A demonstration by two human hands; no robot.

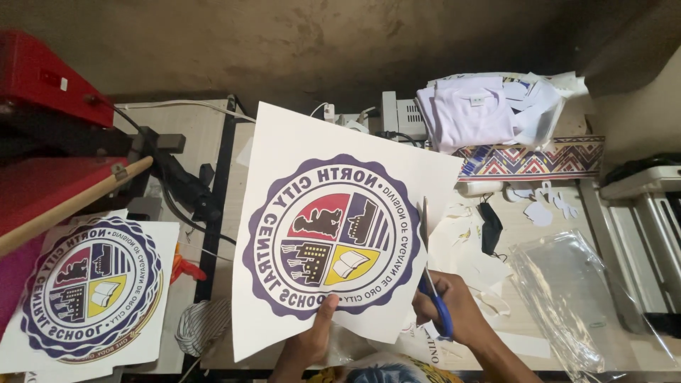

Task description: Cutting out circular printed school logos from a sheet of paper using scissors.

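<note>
We see the left hand (306, 345) gripping the bottom edge of a white printed sheet (298, 152), thumb on its face, fingers closed on the paper from behind. The sheet is held up, tilted, above the tabletop (528, 234), and bears a round emblem (331, 237) with a purple scalloped border and a 4-part shield in red, purple and yellow, printed mirror-wise.

The right hand (454, 308) has its fingers clamped through the blue handles of a pair of scissors (433, 294). The blades point upward and meet the sheet's right edge, just beside the emblem's border.

A 2nd sheet with the same emblem (92, 284) lies flat at the lower left, well apart from the hands, near a red heat press (50, 78) and a wooden handle (71, 206). At the far side of the tabletop sits a folded white shirt (464, 113) on a patterned cloth (532, 162). Paper scraps (489, 284) lie near the right hand, with a clear plastic bag (582, 298) to their right.
</note>
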